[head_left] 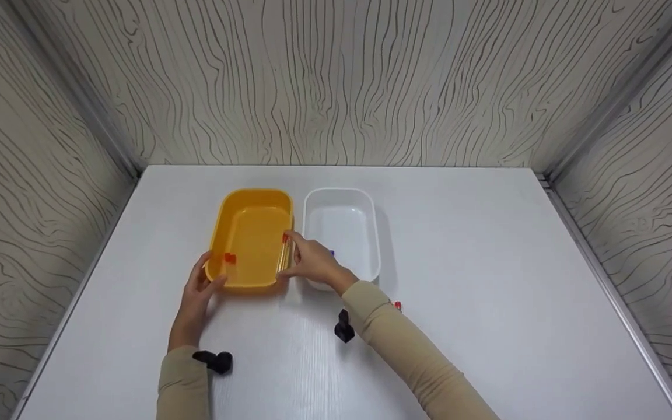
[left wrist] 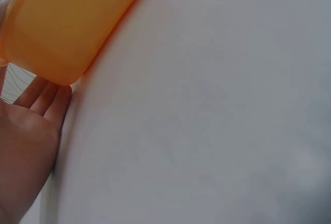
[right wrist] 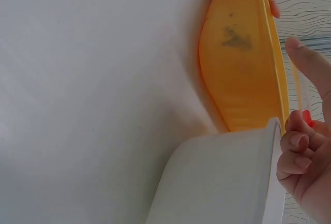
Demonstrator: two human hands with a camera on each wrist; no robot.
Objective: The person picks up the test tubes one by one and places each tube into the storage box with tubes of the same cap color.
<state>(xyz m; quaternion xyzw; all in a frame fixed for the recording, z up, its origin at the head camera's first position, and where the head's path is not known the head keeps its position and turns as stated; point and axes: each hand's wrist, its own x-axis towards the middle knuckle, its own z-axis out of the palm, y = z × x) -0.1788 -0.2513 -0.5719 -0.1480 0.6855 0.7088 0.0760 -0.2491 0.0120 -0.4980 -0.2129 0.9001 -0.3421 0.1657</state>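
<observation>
My left hand [head_left: 199, 286] holds the near left corner of an orange tray [head_left: 254, 287], its thumb at the near rim and its fingers along the left side. In the left wrist view, the fingers reach under the tray's wall. My right hand [head_left: 315, 261] pinches a clear tube with a red cap [head_left: 284, 254] between thumb and fingers, over the orange tray's right rim. In the right wrist view, the red cap [right wrist: 307, 117] shows by the fingers. Inside the orange tray, red caps [head_left: 230, 258] on clear tubes lie near the left hand.
A white tray [head_left: 378, 245] stands right of the orange one, partly behind the right hand; a blue cap [head_left: 332, 253] shows in it. Another red cap [head_left: 398, 305] peeks out beside the right sleeve on the white table [head_left: 487, 280]. Wood-grain walls [head_left: 336, 87] enclose the table.
</observation>
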